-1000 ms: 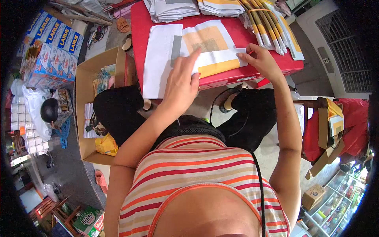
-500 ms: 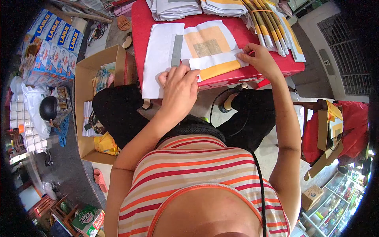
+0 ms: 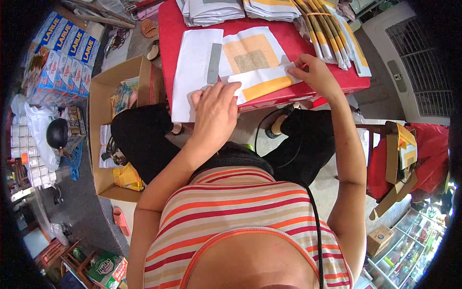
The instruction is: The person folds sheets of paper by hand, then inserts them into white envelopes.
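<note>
On the front of a red table lies a printed paper sheet [image 3: 255, 48], white with a pale orange panel and a grey-brown block. Its near edge is folded up, showing a white and yellow flap [image 3: 267, 86]. My right hand [image 3: 315, 77] pinches the right end of the flap between thumb and fingers. At the left end, my left hand [image 3: 215, 108] grips the flap's edge, its thumb partly hidden. The other fingers of that hand are bent and rest on a long white paper [image 3: 187, 72] with a grey strip.
Paper stacks [image 3: 211, 12] and a banded bundle of folded yellow-and-white papers [image 3: 325, 33] occupy the table's [image 3: 168, 29] far side. A cardboard box [image 3: 96, 86] with papers stands left of my legs. Beer cartons [image 3: 67, 53] are farther left. A black cable [image 3: 315, 216] hangs over my shirt.
The view has shifted slightly. Both hands remain at the two ends of the folded flap, and the flap looks almost the same.
</note>
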A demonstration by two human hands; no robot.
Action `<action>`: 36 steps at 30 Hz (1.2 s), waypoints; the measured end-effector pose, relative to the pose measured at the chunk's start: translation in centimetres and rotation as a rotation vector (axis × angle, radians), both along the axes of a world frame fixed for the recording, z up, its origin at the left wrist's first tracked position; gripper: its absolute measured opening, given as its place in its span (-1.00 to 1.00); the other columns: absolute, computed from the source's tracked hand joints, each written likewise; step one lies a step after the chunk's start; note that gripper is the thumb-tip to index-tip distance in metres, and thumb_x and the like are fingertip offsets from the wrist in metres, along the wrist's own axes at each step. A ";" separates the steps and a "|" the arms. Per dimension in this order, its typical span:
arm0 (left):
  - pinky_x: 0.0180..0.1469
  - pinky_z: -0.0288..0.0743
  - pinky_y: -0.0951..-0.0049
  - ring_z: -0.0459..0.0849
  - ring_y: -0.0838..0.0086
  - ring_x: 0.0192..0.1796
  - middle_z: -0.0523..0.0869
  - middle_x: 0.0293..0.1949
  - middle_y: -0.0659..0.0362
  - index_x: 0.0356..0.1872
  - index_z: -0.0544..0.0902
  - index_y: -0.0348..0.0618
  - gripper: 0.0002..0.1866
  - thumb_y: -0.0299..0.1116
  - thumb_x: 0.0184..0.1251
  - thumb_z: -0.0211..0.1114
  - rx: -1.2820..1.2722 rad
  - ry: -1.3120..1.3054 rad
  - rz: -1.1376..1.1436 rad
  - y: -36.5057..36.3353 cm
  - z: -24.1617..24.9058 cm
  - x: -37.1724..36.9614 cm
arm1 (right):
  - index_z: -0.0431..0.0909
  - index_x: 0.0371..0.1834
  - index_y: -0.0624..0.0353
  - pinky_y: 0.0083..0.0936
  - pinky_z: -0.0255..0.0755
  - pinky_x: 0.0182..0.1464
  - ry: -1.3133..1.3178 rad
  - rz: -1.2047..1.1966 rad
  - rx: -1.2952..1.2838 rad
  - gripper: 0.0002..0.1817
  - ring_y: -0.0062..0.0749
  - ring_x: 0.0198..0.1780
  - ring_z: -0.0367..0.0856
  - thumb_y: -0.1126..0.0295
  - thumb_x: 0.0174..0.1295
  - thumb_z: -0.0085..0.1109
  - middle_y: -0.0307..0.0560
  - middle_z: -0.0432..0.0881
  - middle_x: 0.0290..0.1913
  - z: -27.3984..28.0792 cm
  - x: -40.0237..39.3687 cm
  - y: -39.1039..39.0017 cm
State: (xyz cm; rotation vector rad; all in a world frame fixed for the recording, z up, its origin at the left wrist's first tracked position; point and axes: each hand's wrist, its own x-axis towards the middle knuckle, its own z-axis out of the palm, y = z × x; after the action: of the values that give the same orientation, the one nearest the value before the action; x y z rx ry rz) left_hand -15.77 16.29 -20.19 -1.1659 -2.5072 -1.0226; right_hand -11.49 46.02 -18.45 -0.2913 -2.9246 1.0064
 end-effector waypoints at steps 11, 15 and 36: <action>0.12 0.20 0.22 0.63 0.28 -0.16 0.65 -0.22 0.14 -0.01 0.72 -0.10 -0.78 -0.43 0.35 0.28 -0.030 -0.092 -0.013 -0.4 -0.4 -0.1 | 0.57 -0.17 0.32 -0.44 0.48 -0.16 0.096 -0.068 0.014 -0.80 -0.45 -0.26 0.54 0.39 0.35 0.32 -0.08 0.65 -0.30 -0.8 0.4 -0.9; 0.12 0.25 0.15 0.65 0.18 -0.05 0.69 -0.19 0.06 -0.10 0.73 -0.15 -0.83 -0.45 0.32 0.31 -0.022 -0.226 0.018 -0.1 0.5 -0.2 | 0.56 -0.13 0.31 -0.43 0.48 -0.14 0.102 -0.051 0.047 -0.79 -0.43 -0.24 0.55 0.39 0.35 0.32 -0.08 0.64 -0.27 -1.0 0.4 -0.8; 0.01 0.55 0.05 0.67 0.01 -0.16 0.63 -0.16 -0.06 -0.03 0.66 -0.26 -0.76 -0.60 0.29 0.23 -0.016 -0.324 -0.059 0.5 1.5 -0.2 | 0.54 -0.11 0.32 -0.14 0.47 0.03 0.141 -0.031 0.081 -0.76 0.09 -0.04 0.63 0.35 0.35 0.23 0.17 0.63 -0.11 -1.0 0.9 -1.5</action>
State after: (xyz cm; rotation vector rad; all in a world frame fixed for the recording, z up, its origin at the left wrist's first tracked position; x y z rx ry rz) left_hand -15.94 16.81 -18.68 -1.1661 -2.7402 -1.3028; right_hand -10.62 44.49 -19.40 -0.2511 -2.8156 0.8633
